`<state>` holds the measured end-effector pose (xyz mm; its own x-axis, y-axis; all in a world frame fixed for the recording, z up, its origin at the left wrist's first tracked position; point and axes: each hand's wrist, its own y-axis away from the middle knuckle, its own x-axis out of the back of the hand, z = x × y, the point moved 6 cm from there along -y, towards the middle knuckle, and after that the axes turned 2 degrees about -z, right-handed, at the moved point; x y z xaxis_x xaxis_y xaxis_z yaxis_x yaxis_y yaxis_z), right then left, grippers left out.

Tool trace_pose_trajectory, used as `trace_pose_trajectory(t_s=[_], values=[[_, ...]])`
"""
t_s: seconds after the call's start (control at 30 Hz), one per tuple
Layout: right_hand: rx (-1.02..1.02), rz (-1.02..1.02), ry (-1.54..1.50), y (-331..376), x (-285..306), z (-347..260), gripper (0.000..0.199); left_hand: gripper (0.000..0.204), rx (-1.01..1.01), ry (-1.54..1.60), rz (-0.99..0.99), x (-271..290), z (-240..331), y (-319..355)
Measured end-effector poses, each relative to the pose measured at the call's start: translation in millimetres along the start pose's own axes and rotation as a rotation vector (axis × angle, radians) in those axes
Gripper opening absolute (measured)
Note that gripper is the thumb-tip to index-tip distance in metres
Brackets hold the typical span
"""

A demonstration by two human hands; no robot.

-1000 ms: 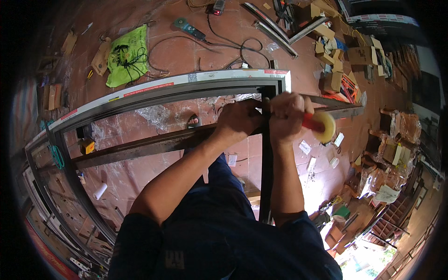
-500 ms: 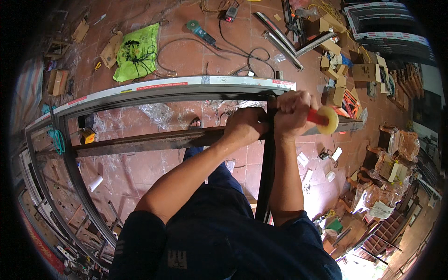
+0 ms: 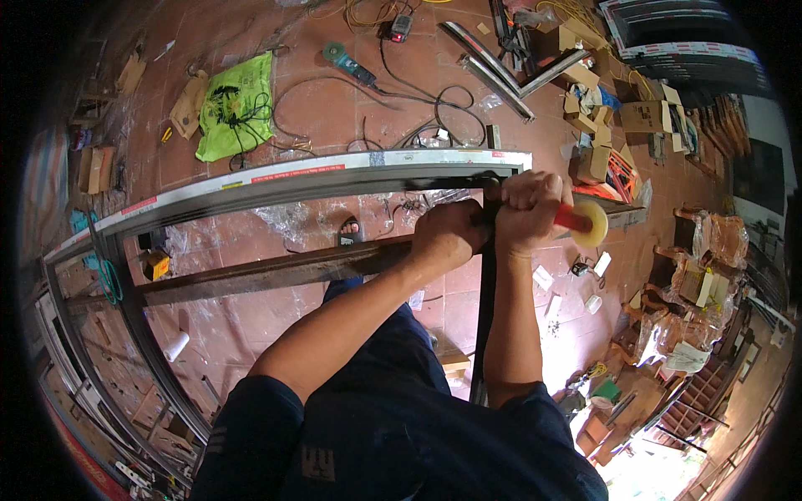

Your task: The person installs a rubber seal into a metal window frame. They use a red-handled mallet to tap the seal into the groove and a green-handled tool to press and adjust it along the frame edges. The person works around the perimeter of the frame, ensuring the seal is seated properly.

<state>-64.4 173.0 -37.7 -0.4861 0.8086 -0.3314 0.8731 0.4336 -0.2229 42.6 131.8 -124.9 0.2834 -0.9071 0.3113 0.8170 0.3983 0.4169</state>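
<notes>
A large dark metal frame (image 3: 313,194) with a white-taped top edge lies in front of me, resting over a dark beam (image 3: 276,275). My right hand (image 3: 530,213) is a fist at the frame's right corner, wrapped round a tool with a red shaft and a pale yellow round end (image 3: 593,224) that sticks out to the right. Close beside it, my left hand (image 3: 449,238) is closed at the same corner. Its fingertips are hidden, so what they grip does not show. The frame's right bar (image 3: 489,309) runs toward my body between the forearms.
Beyond the frame, an angle grinder (image 3: 351,65) with its cable lies on the tiled floor near a green bag (image 3: 238,108). Metal profiles (image 3: 493,79) and cardboard boxes (image 3: 647,117) are at the far right. Plastic-wrapped wooden pieces (image 3: 710,242) stand at right. A teal cord (image 3: 109,280) hangs on the left.
Both hands sit slightly nearer my body, and more of the frame's right corner shows. The floor things have shifted a little left in view. Each hand keeps its closed shape.
</notes>
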Motion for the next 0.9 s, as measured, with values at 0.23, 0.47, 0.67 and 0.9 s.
trace_pose_trajectory(t_s=[0.23, 0.47, 0.67, 0.9], values=[[-0.037, 0.153, 0.048, -6, -1, -4, 0.039, 0.027, -0.188, -0.033, 0.049, 1, 2, 5], [-0.05, 0.037, -0.114, 39, 36, -7, 0.033, 0.022, -0.259, -0.051, 0.126, 7, 2, 12], [-0.071, 0.077, 0.071, 71, 42, -26, 0.04, 0.026, -0.264, -0.053, 0.2, 6, -3, 9], [-0.121, 0.083, 0.069, 114, 67, -37, 0.035, 0.031, -0.105, -0.083, 0.182, 10, 9, 19]])
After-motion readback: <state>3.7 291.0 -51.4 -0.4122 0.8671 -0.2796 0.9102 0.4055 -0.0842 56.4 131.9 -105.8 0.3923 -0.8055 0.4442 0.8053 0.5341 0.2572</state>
